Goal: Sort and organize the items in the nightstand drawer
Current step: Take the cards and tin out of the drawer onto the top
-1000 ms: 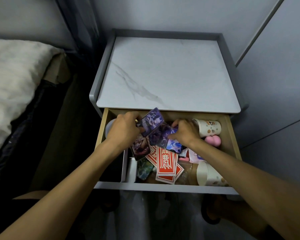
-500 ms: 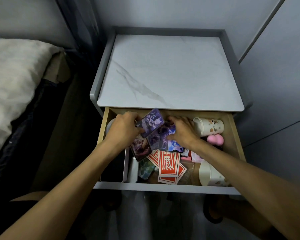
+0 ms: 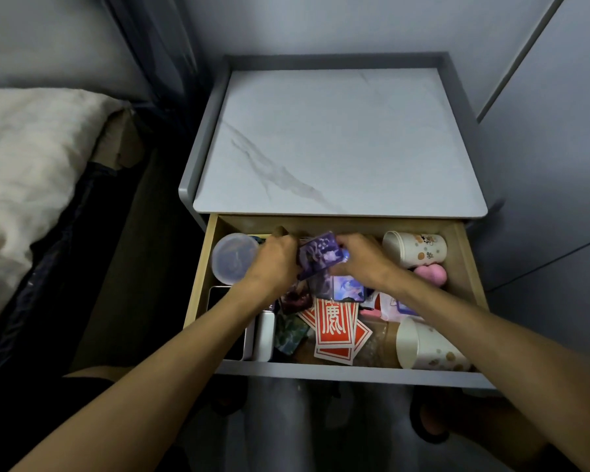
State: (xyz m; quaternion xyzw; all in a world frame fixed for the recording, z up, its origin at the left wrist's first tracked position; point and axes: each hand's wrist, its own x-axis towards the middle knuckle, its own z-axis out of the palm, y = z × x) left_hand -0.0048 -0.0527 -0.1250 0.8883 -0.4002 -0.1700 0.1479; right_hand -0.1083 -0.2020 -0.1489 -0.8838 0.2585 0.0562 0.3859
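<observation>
The nightstand drawer point(image 3: 355, 371) stands pulled open and full of loose items. My left hand point(image 3: 273, 260) grips a small stack of purple picture cards point(image 3: 319, 257) near the drawer's back. My right hand point(image 3: 363, 258) meets the stack from the right and pinches its edge. More picture cards point(image 3: 348, 289) lie just below the hands. Red patterned cards point(image 3: 334, 323) are fanned out in the drawer's front middle.
A clear round lidded tub point(image 3: 234, 257) sits back left, a phone point(image 3: 220, 301) and white case point(image 3: 264, 335) front left. Two paper cups point(image 3: 416, 248) point(image 3: 430, 345) lie on the right, a pink sponge point(image 3: 430, 274) between. The marble nightstand top point(image 3: 338, 141) is behind; a bed point(image 3: 24, 172) lies left.
My right hand has moved up and left from the loose cards to the stack held in my left hand. Both hands have shifted toward the back of the drawer.
</observation>
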